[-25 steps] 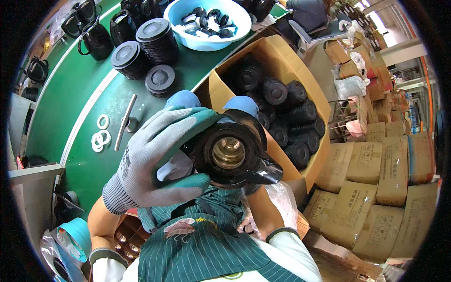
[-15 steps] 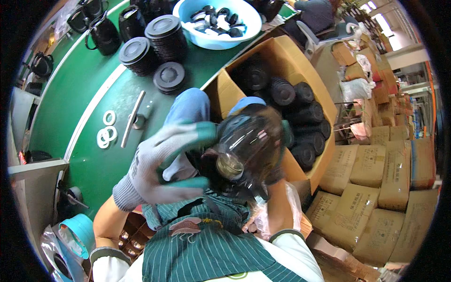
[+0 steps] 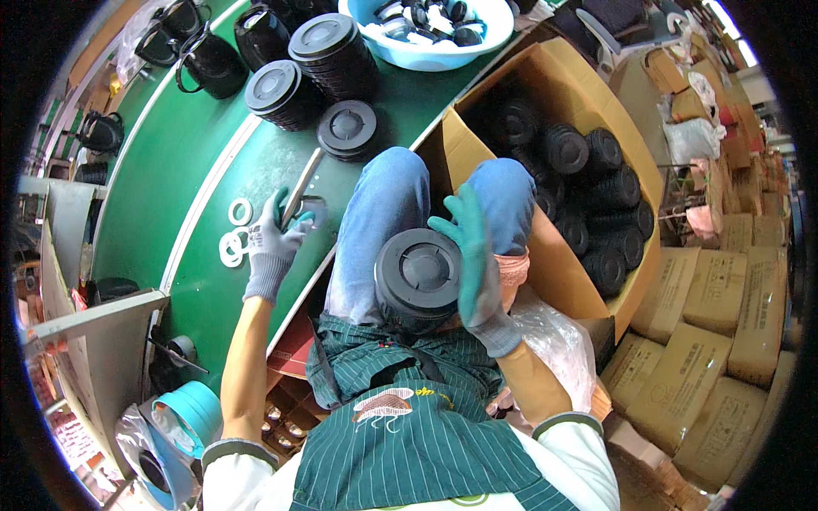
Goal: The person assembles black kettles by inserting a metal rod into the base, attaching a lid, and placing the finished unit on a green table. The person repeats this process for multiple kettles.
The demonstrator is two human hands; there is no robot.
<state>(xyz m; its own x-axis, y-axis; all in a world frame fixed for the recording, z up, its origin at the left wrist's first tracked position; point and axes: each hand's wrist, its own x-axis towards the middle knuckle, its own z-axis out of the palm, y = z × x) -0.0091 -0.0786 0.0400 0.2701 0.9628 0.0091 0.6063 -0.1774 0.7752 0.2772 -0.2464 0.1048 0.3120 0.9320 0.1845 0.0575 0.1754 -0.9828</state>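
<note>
Left grip (image 3: pixel 273 244) straddles metal rod (image 3: pixel 304 182); apron (image 3: pixel 409 447) bears yellow lettering (image 3: pixel 423 393).

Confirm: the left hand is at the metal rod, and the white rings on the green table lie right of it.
Wrong side: the head view shows the white rings on the green table lying left of the metal rod. The left hand is at the rod.

L head cam; wide fisheye; downward, near
</note>
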